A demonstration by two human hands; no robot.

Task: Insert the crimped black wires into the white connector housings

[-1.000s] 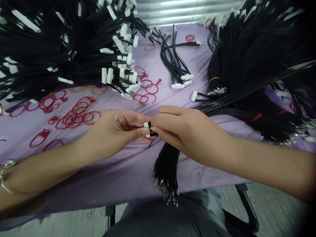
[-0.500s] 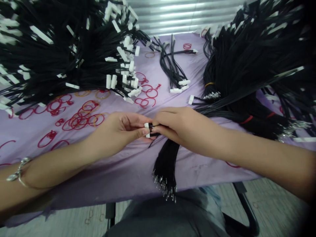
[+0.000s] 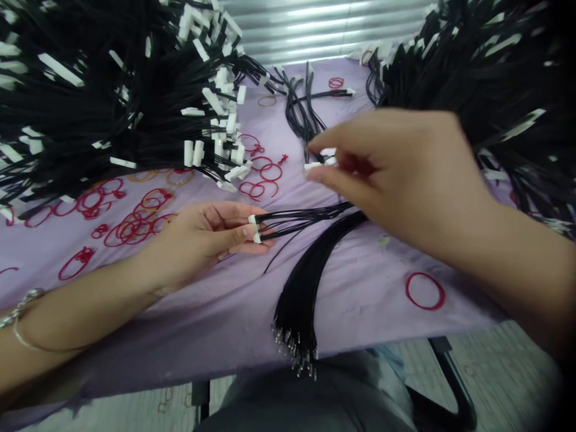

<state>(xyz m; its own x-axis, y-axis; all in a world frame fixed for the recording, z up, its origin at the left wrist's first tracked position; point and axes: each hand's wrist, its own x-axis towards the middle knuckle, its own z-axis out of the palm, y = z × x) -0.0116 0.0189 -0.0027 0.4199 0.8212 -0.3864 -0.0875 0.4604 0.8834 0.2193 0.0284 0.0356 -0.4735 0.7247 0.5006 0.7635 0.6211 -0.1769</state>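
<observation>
My left hand (image 3: 202, 237) pinches a white plastic connector (image 3: 254, 229) between thumb and fingers, with thin black wires (image 3: 301, 219) running right from it. My right hand (image 3: 396, 162) is blurred over a small bundle of black wires with white connectors (image 3: 321, 159), and its fingertips are around those connectors. I cannot tell whether they are gripped. A long hank of black wires with metal crimp terminals (image 3: 294, 318) lies on the lilac cloth (image 3: 360, 288) between my hands, its tips hanging toward the table's near edge.
Big heaps of black wires with white connectors (image 3: 112, 102) fill the far left, and another heap (image 3: 477, 66) fills the right. Red rubber bands (image 3: 135, 225) lie scattered on the cloth. A ribbed metal shutter (image 3: 324, 24) stands behind the table. Chair legs (image 3: 450, 378) are below.
My right hand has left the connector and moved up and right over the small bundle. The wires held by my left hand now show, and that hand has shifted slightly left.
</observation>
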